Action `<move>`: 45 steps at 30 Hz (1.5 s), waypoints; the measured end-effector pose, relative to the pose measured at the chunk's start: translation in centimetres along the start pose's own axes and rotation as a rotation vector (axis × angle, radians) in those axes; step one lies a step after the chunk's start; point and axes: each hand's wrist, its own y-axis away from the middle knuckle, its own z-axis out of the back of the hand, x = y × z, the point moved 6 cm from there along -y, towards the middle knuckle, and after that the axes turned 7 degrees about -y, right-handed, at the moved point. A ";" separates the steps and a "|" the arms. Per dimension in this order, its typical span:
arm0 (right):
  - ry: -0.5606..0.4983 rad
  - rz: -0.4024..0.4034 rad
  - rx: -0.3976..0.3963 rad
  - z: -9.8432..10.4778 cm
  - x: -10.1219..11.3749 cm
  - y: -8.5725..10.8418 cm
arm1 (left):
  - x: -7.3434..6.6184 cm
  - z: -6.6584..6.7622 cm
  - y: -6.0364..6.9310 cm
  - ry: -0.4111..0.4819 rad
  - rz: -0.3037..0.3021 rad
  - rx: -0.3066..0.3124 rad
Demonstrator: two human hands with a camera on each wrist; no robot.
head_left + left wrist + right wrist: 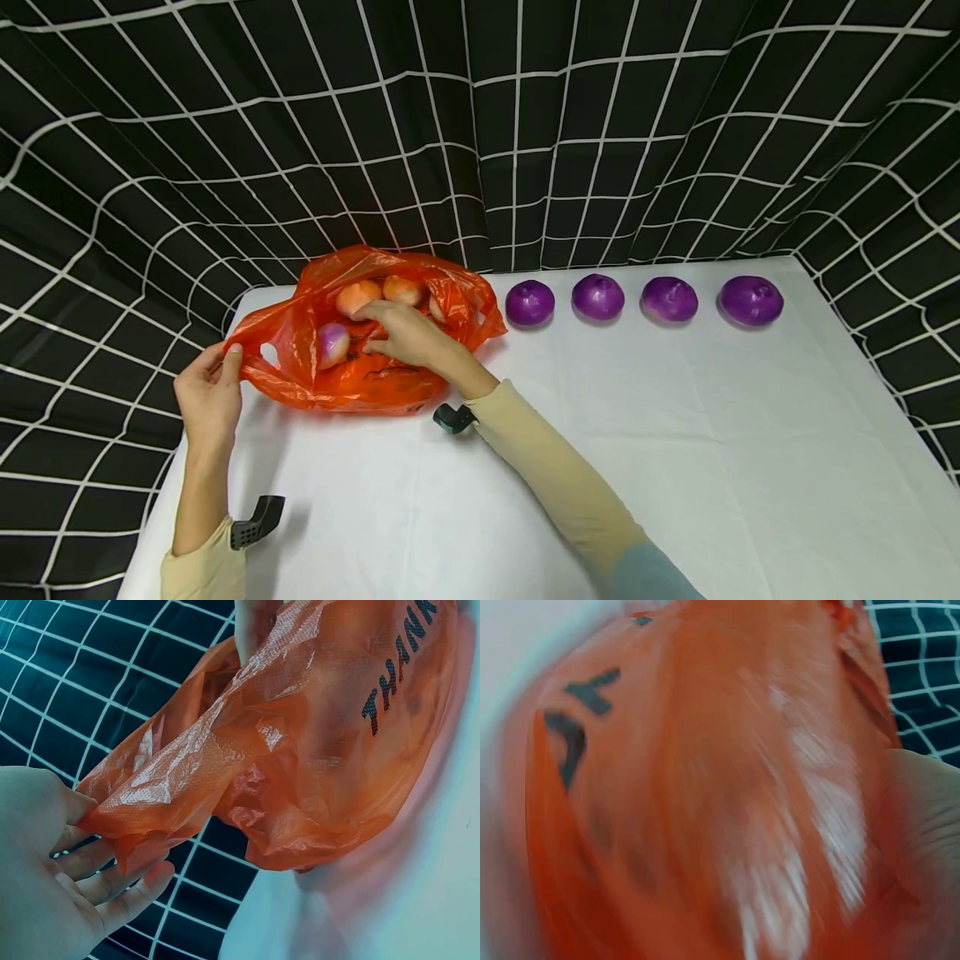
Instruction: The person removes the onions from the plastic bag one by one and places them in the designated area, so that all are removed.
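An orange-red plastic bag [397, 387] lies on its side at the table's far left, its mouth spread open. My left hand [210, 392] pinches the bag's handle between thumb and fingers, lifting it at the left. Inside the bag sit a purple-and-white turnip [333, 344] and several round pieces tinted orange, among them one round piece [358, 298] by my right fingertips. My right hand [408, 333] reaches into the bag with fingers and thumb apart. In the right wrist view the bag film hides the fingertips, so contact cannot be made out.
Several purple turnips stand in a row along the back of the white table [600, 442], starting with the turnip [529, 303] just right of the bag. A black curtain with a white grid [480, 125] hangs behind and at both sides.
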 end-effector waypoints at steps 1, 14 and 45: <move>-0.005 0.000 0.002 -0.3 0.0 -0.3 | 0.0 -0.1 0.0 -0.002 -0.002 0.002; 0.080 -0.049 0.055 -2.7 0.7 -2.8 | -0.4 -0.3 -0.1 -0.022 -0.055 0.004; 0.425 -0.094 0.044 -5.3 1.0 -4.2 | -0.1 -0.3 0.1 -0.096 -0.070 0.023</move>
